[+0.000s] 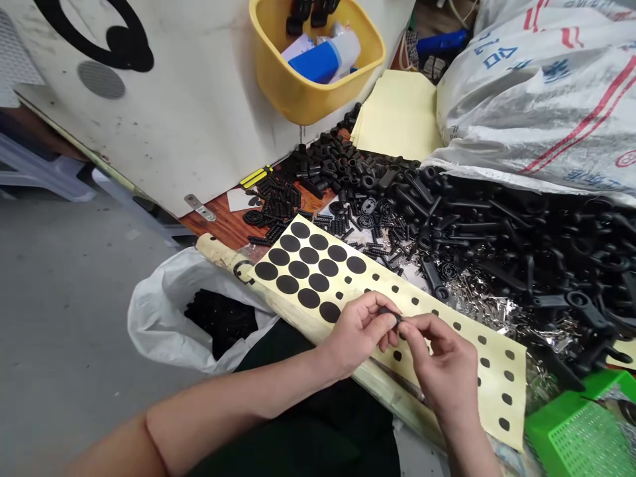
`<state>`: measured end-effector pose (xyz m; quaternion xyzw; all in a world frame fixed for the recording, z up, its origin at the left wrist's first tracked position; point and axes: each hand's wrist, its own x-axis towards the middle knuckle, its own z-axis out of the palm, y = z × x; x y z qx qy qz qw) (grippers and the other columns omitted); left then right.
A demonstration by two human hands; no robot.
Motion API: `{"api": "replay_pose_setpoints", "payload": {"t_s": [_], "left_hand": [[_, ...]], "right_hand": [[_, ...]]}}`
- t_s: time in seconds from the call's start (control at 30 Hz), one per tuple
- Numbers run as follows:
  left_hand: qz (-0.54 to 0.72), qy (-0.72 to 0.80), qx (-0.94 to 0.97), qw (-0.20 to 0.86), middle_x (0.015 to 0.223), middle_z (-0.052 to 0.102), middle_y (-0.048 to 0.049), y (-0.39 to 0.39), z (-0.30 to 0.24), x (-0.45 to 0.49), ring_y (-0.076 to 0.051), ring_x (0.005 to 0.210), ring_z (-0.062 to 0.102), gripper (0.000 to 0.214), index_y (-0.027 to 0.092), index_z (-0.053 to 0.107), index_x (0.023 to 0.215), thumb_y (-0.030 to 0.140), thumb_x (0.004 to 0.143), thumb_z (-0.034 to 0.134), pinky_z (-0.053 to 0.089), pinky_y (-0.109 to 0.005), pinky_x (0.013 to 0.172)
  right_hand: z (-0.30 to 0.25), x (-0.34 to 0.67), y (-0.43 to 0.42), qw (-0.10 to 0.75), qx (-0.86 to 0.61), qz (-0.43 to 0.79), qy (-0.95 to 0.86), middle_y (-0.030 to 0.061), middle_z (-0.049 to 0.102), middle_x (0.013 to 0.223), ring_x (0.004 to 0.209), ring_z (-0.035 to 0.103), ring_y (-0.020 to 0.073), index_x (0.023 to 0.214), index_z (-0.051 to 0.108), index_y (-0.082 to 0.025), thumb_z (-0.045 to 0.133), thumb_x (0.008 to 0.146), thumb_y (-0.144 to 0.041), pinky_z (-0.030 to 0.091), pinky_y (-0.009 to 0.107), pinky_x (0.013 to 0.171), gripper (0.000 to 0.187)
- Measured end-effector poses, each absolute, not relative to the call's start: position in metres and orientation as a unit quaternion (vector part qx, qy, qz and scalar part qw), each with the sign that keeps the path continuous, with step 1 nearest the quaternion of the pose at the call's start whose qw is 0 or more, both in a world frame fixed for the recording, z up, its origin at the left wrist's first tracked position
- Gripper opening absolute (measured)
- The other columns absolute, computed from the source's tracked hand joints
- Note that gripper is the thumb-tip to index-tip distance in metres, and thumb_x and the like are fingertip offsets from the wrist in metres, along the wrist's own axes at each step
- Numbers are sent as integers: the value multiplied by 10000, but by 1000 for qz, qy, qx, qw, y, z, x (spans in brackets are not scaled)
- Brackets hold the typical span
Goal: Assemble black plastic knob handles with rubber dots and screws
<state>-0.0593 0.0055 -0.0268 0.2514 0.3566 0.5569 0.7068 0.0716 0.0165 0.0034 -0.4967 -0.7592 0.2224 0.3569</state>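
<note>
My left hand (360, 328) pinches a small black part (390, 313) between thumb and fingertips. My right hand (442, 358) is closed at the part's other end, thumb against forefinger, fingertips touching my left hand's. Most of the part is covered by fingers, so its exact kind does not show. Beneath both hands lies a pale yellow sheet (489, 404) along the table edge. It carries large black round stickers (299, 269) at its far left and smaller black dots across the rest.
Black plastic arm-shaped parts (467, 232), short ribbed pieces and small metal bits are heaped behind the sheet. A yellow bin (318, 99) hangs on the white panel. White sacks (541, 112) stand at back right, a green basket (581, 424) at front right, an open white bag (163, 324) at left.
</note>
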Motion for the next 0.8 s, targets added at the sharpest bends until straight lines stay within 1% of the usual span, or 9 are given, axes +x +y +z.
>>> {"api": "replay_pose_setpoints", "payload": {"t_s": [0.07,0.17,0.23,0.3,0.47,0.53,0.67,0.73,0.8], "left_hand": [[558,356,252,706,592,551,23,5,-26,-59,-77,510,488,106,137,555,831,221,788,604,395,-201,493],[555,353,250,710,594,555,24,6,-27,-60,-70,502,488,100,133,550,845,209,792,589,391,-196,495],[552,352,247,714,596,560,22,7,-27,-60,-72,506,496,108,131,549,846,211,790,596,392,-197,496],[554,350,239,717,605,563,18,8,-26,-61,-81,523,511,126,131,550,839,227,786,613,396,-201,497],[554,321,218,737,608,577,3,9,-25,-63,-98,539,525,218,129,558,849,309,776,657,397,-220,510],[549,310,214,746,591,578,0,9,-26,-63,-110,553,538,236,132,553,863,328,782,656,394,-226,519],[539,312,214,752,604,582,0,9,-25,-64,-112,570,543,231,135,544,888,314,791,653,394,-234,544],[536,318,222,750,628,580,4,9,-24,-64,-102,569,531,216,135,546,893,296,794,651,397,-234,551],[535,321,233,746,648,580,4,9,-23,-64,-103,586,534,205,134,549,898,283,797,648,404,-235,559]], "right_hand": [[2,69,14,375,-515,242,-732,-40,626,571,514,589,94,670,602,-195,595,832,-159,470,188,513,167],[0,67,13,388,-507,193,-746,-36,623,575,528,579,92,643,607,-192,606,817,-156,466,199,550,178],[-1,67,13,385,-505,185,-750,-32,622,573,531,572,95,631,616,-193,612,812,-163,463,208,559,183],[-2,66,13,386,-523,224,-726,-21,624,578,546,575,108,635,630,-194,622,815,-196,466,218,556,181],[-2,68,9,394,-557,402,-610,14,638,620,590,595,135,709,659,-179,615,834,-344,508,250,577,212],[-4,71,7,399,-577,421,-574,32,660,654,596,606,141,781,680,-165,607,831,-395,518,257,569,246],[-6,75,4,427,-614,350,-564,71,716,790,676,654,162,879,690,-158,681,765,-389,540,267,604,258],[-3,73,4,428,-602,301,-604,62,712,774,675,651,161,850,687,-165,694,757,-354,537,264,606,211],[1,70,4,414,-576,263,-654,36,691,714,631,630,144,796,680,-176,664,790,-313,523,252,593,139]]}}
